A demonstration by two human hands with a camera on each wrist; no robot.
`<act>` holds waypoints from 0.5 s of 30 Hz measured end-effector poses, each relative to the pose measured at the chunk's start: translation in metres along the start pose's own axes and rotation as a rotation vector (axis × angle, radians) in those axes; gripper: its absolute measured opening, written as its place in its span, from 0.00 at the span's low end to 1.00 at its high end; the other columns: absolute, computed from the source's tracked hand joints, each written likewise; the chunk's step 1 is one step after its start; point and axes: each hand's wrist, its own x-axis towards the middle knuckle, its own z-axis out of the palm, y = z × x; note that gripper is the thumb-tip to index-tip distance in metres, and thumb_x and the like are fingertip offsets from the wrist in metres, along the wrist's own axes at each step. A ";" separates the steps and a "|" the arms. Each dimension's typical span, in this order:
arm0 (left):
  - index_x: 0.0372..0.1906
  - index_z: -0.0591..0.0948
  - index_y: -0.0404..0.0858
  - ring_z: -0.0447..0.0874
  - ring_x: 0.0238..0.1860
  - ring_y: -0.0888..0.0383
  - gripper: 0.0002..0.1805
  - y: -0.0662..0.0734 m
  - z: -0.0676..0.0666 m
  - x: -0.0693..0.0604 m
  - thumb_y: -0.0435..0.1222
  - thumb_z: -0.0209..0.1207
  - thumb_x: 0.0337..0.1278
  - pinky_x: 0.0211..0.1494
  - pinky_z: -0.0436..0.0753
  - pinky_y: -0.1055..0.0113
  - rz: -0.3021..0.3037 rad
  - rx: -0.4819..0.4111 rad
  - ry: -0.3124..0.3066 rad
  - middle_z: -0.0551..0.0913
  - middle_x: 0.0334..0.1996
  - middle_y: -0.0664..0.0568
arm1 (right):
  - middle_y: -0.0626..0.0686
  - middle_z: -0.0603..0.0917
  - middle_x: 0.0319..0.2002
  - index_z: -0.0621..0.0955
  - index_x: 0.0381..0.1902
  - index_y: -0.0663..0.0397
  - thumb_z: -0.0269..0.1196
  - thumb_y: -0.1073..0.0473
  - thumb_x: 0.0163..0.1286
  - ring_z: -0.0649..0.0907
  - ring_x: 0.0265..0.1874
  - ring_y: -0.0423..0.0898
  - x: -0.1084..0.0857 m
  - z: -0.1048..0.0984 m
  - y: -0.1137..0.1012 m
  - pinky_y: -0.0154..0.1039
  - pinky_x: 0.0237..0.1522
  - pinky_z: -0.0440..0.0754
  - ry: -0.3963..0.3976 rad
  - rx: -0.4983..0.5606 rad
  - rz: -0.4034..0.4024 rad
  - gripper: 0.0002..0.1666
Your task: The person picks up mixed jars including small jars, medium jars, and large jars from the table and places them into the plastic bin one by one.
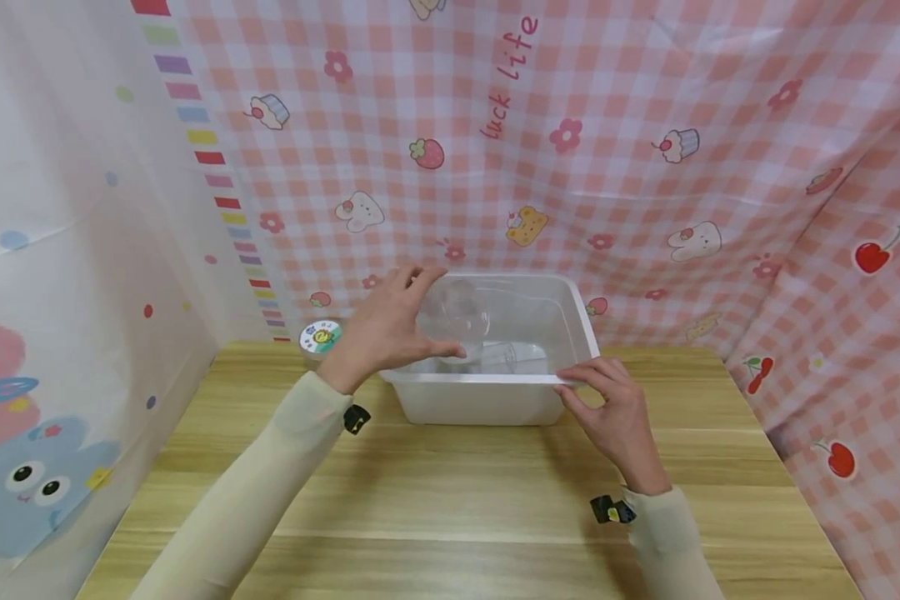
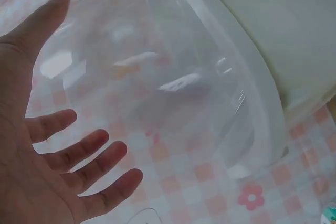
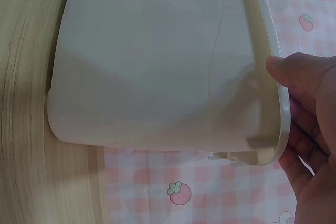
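Note:
My left hand [image 1: 390,321] reaches over the white plastic bin [image 1: 487,402], its thumb and fingers spread wide. Beside them is a clear, rounded plastic container [image 1: 461,308], blurred and see-through, above the bin's inside. In the left wrist view the fingers look extended around its near side; contact cannot be made out. My right hand [image 1: 611,404] pinches the bin's near right rim, thumb on one side and fingers on the other, as the right wrist view also shows. Inside the bin lie other clear plastic pieces [image 1: 506,357], partly hidden.
A round tub with a printed lid [image 1: 320,336] stands left of the bin, partly behind my left wrist. The wooden table [image 1: 450,508] ends at a pink checked curtain [image 1: 495,183] right behind the bin. A white printed curtain [image 1: 82,250] hangs at the left.

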 end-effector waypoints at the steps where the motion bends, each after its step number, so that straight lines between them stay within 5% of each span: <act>1: 0.78 0.61 0.50 0.77 0.60 0.46 0.62 -0.002 0.000 0.000 0.70 0.73 0.38 0.61 0.84 0.48 -0.015 -0.017 -0.006 0.70 0.67 0.46 | 0.47 0.89 0.41 0.90 0.40 0.51 0.78 0.62 0.58 0.80 0.44 0.44 0.000 0.000 0.000 0.27 0.47 0.77 -0.002 0.000 0.001 0.11; 15: 0.80 0.59 0.52 0.65 0.73 0.44 0.62 -0.034 0.005 -0.017 0.70 0.72 0.40 0.72 0.75 0.41 -0.091 -0.148 0.106 0.62 0.75 0.46 | 0.47 0.89 0.41 0.90 0.40 0.50 0.78 0.62 0.57 0.81 0.44 0.45 0.000 -0.001 0.000 0.28 0.47 0.77 0.008 0.006 0.002 0.12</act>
